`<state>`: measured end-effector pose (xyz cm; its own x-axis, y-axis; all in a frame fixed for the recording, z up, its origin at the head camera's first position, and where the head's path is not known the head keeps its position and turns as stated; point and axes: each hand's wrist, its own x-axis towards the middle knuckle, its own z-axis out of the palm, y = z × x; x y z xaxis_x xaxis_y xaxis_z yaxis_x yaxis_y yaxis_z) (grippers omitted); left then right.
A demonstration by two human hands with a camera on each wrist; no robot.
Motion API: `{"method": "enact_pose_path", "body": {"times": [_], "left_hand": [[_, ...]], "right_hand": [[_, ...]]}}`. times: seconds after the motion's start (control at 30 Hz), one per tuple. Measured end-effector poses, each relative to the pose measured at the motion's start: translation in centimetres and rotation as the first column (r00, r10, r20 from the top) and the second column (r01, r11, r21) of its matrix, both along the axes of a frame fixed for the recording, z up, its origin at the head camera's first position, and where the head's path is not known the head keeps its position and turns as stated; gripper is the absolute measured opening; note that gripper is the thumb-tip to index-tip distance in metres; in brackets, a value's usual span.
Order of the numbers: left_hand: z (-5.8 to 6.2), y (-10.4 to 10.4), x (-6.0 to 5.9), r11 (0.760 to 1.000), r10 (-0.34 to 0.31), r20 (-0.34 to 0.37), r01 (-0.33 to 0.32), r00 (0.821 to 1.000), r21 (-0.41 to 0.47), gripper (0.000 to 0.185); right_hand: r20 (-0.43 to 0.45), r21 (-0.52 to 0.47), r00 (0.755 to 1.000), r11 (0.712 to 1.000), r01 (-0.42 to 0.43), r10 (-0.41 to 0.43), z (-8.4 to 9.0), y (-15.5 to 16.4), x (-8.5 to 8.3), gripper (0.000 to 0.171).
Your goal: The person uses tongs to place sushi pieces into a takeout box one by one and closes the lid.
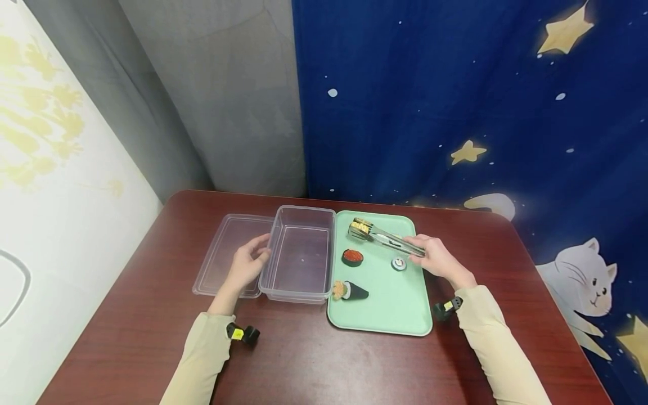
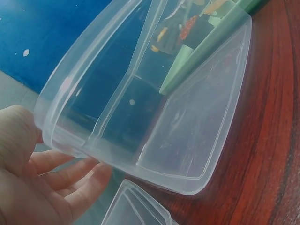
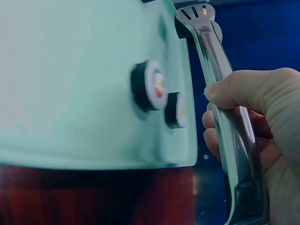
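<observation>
The right hand (image 1: 439, 260) squeezes shiny metal tongs (image 1: 387, 241), whose tips pinch a yellow sushi piece (image 1: 360, 226) at 12 o'clock on the flat green plastic tray (image 1: 400, 309). The left hand (image 1: 248, 264), fingers loose, touches the 9 o'clock side of the clear plastic box (image 1: 300, 256) on the dark red table (image 1: 314, 360).

No writing, label, brand or number can be read in any view. The blue curtain (image 1: 455, 101) carries only pictures of stars and a cat, the pale wall (image 1: 45, 140) only yellow blotches, and the clear box (image 1: 301, 253), the green tray (image 1: 390, 304) and the tongs (image 1: 390, 241) bear no marks.
</observation>
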<state>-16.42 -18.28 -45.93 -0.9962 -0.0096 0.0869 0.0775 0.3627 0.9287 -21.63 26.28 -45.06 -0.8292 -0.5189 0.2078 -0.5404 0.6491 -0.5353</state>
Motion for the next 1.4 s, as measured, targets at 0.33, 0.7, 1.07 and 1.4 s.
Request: {"method": "enact_pose_path", "body": {"times": [0.33,0.7,1.07,1.4], "left_hand": [[-0.1,-0.1,0.0,1.000,-0.006,0.006,0.006,1.000,0.006,0.044],[-0.2,-0.1,-0.2,0.999,-0.014,0.009,0.014,1.000,0.031,0.044],[-0.2,-0.2,0.0,1.000,-0.006,0.017,0.006,1.000,0.016,0.044],[-0.2,-0.1,-0.1,0.999,-0.009,0.020,0.008,1.000,0.047,0.043]], "right_hand": [[-0.119,0.009,0.992,0.999,-0.043,0.043,2.9,-0.3,-0.7,0.044],[-0.141,0.035,0.985,0.995,-0.097,0.101,5.5,-2.2,-1.7,0.047],[-0.101,0.022,0.976,0.981,-0.192,0.193,6.2,-6.5,-2.9,0.042],[-0.007,0.037,0.969,0.968,-0.248,0.249,5.5,-10.2,-4.0,0.046]]}}
